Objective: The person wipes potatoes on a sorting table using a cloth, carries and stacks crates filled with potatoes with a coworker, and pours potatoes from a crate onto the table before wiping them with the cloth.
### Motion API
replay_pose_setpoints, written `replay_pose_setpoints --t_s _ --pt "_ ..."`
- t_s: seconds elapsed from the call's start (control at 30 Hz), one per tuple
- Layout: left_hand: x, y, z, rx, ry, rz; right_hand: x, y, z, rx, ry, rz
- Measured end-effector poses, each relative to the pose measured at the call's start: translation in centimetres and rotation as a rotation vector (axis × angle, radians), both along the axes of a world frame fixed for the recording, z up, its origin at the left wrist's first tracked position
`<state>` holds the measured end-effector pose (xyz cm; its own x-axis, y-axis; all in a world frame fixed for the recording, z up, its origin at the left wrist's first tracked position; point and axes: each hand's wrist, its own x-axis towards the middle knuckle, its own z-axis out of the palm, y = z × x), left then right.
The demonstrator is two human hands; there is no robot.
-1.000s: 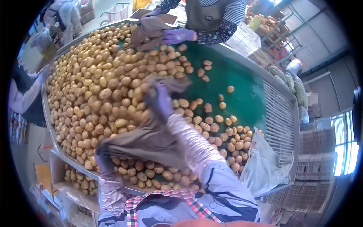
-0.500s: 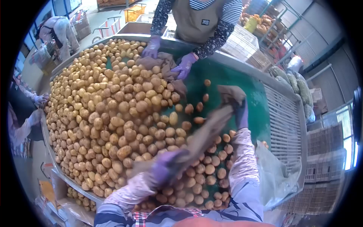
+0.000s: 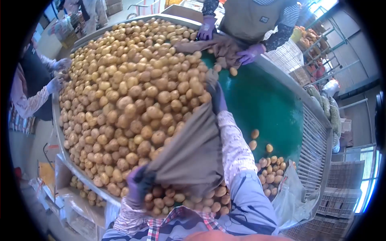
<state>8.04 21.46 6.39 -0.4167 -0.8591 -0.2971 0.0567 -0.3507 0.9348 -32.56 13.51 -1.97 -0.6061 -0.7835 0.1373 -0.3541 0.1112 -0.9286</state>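
A brown cloth (image 3: 193, 150) is stretched between my two gloved hands, over the near edge of a large heap of potatoes (image 3: 132, 104). Its lower left corner is gripped in my left hand (image 3: 140, 180), close to the table's near rim. Farther out, my right hand (image 3: 216, 94) holds the upper end beside the heap's right edge. The potatoes lie on a green table surface (image 3: 261, 104). Some potatoes show under and below the cloth.
Across the table a person's purple-gloved hands hold another brown cloth (image 3: 227, 50). Another person's gloved hands (image 3: 56, 82) touch the left rim. A slatted metal grate (image 3: 315, 140) and a plastic sheet (image 3: 291, 193) are at right; a box of potatoes (image 3: 86, 193) stands lower left.
My right hand has moved left and away from me, and my left hand left, spreading the cloth. The opposite person's cloth has moved. Fewer potatoes lie on the green surface.
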Motion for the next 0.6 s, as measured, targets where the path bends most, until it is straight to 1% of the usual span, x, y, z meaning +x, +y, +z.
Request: replay_pose_setpoints --t_s 0.03,0.07,0.1,0.13,0.17,0.2,0.23,0.27,0.3,0.33,0.37,0.4,0.43,0.47,0.5,0.6 --pt "2.0 -0.8 1.4 -0.039 -0.114 0.053 2.7 -1.0 2.0 -0.037 -0.224 0.007" --pt "4.2 -0.7 1.1 -0.087 -0.076 0.162 4.6 -1.6 2.6 -0.056 -0.373 0.052" --pt "5.6 -0.9 1.0 -0.154 -0.129 0.261 5.9 -2.3 2.9 -0.076 -0.515 0.094" --pt "8.9 -1.6 -2.3 -0.153 0.033 0.335 6.5 -3.7 0.6 -0.051 -0.313 0.132" --pt "11.5 -2.5 -4.5 -0.207 -0.039 0.401 9.0 -3.7 -0.2 -0.051 0.053 0.095" --pt "12.5 -3.0 -4.1 -0.198 0.01 0.424 11.4 -3.7 -1.1 -0.042 0.42 -0.012" --pt "13.4 -3.5 -3.6 -0.189 0.059 0.446 15.0 -2.8 -0.6 -0.167 0.42 -0.089" --pt "13.0 -4.2 -1.9 -0.11 0.232 0.44 17.0 -2.2 0.5 -0.234 0.264 0.098" --pt "14.7 -5.1 -2.9 -0.304 -0.123 0.372 19.4 -1.9 0.6 -0.215 0.422 0.126" --pt "15.4 -5.4 -3.1 -0.341 -0.156 0.35 22.3 0.0 3.6 -0.108 0.432 0.057" --pt "15.7 -5.7 -3.3 -0.38 -0.184 0.326 24.5 1.9 5.8 0.066 0.377 0.094" --pt "15.6 -6.1 -3.5 -0.42 -0.207 0.301 26.0 4.5 8.5 0.191 0.487 0.092" --pt "15.1 -6.5 -3.6 -0.462 -0.228 0.275 27.0 5.5 6.0 0.215 0.583 0.089" --pt "14.1 -6.9 -3.8 -0.504 -0.246 0.251 27.5 6.7 3.9 0.162 0.491 0.114" --pt "12.6 -6.7 -4.1 -0.541 -0.266 0.239 27.4 9.1 5.4 0.174 0.455 0.149" --pt "9.2 -5.3 -5.0 -0.645 -0.347 0.23 23.5 16.8 6.5 -0.099 0.156 0.405"
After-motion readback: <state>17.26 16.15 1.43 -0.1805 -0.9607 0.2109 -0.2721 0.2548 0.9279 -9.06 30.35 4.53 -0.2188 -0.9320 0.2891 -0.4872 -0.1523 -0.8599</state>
